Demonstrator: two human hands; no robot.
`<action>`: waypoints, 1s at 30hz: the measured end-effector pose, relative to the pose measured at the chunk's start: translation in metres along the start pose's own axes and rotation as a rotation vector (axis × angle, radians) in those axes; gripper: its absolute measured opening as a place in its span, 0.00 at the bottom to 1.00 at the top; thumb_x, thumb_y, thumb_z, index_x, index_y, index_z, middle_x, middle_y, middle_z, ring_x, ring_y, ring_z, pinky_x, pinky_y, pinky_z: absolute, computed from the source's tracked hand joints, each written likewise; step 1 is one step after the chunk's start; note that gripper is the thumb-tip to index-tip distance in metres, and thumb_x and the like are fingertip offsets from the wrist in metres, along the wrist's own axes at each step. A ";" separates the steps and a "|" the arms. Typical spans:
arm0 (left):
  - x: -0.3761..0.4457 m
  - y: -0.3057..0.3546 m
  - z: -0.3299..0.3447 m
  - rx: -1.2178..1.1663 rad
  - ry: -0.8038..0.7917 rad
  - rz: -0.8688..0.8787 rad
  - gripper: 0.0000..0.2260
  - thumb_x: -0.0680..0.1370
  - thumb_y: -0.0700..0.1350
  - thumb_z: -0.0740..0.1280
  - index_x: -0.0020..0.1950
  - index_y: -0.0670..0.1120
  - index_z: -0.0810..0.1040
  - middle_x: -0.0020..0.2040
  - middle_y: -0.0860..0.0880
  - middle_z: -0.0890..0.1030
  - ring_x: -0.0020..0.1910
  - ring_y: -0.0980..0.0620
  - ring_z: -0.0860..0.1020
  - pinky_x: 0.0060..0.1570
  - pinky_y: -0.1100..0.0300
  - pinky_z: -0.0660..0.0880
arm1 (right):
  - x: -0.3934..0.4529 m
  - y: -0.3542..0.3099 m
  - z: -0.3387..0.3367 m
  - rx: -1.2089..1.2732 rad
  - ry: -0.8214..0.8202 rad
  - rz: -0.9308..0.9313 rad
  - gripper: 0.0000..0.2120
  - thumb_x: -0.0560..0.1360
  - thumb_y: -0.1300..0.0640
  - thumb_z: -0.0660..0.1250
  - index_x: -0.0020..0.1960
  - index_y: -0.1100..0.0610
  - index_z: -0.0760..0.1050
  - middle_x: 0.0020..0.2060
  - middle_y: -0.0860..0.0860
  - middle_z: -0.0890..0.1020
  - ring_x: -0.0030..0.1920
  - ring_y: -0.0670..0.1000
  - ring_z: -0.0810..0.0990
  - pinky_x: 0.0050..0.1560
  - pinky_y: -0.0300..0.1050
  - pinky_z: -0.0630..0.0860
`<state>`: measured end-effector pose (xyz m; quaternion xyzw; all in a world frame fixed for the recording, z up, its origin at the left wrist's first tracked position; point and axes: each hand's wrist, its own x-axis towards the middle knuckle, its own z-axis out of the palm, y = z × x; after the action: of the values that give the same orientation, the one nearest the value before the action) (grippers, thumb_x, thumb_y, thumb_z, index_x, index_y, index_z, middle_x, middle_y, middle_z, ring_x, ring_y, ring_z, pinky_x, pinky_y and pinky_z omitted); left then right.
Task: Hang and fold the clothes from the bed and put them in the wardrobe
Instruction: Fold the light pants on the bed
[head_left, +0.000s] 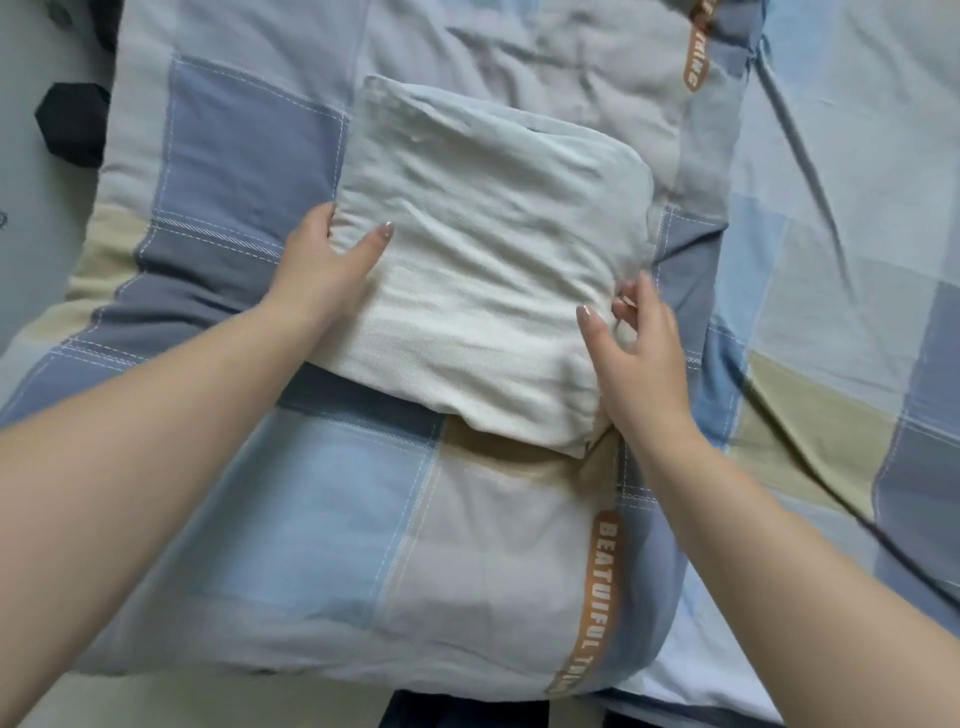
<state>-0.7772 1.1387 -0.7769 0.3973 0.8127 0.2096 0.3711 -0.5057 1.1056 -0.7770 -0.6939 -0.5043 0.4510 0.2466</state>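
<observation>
Gripping the left edge of a folded white garment (488, 270), the left hand (322, 265) has its thumb laid on top and its fingers tucked under the cloth; the right hand (634, 353) pinches the garment's right edge, thumb on top, fingers curled at the side; the garment lies on a folded checked quilt (332, 519) in blue, grey and beige; beneath it spreads a matching bed sheet (841, 218); a dark object (70, 124) sits far left.
</observation>
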 end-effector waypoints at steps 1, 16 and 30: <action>0.009 0.004 -0.003 -0.009 -0.020 -0.048 0.35 0.75 0.62 0.65 0.76 0.46 0.60 0.74 0.48 0.65 0.72 0.50 0.65 0.64 0.61 0.61 | 0.008 -0.005 0.000 0.026 0.035 0.056 0.30 0.76 0.48 0.66 0.73 0.58 0.63 0.64 0.51 0.68 0.62 0.46 0.72 0.57 0.29 0.65; -0.008 0.008 -0.017 -0.343 -0.497 -0.376 0.21 0.61 0.62 0.73 0.47 0.51 0.84 0.49 0.52 0.85 0.47 0.54 0.84 0.45 0.57 0.78 | 0.017 0.007 -0.005 0.505 -0.273 0.463 0.23 0.70 0.55 0.74 0.63 0.55 0.74 0.55 0.52 0.82 0.53 0.54 0.82 0.58 0.55 0.77; -0.181 0.087 0.015 -0.599 -0.487 -0.222 0.23 0.67 0.51 0.73 0.61 0.48 0.76 0.52 0.48 0.85 0.49 0.50 0.84 0.39 0.60 0.80 | -0.078 0.008 -0.178 0.605 -0.314 0.402 0.14 0.71 0.55 0.71 0.56 0.53 0.77 0.47 0.51 0.86 0.46 0.52 0.85 0.39 0.44 0.81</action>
<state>-0.6492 1.0464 -0.6523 0.2194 0.6419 0.2957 0.6726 -0.3530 1.0509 -0.6697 -0.5976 -0.2343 0.7190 0.2665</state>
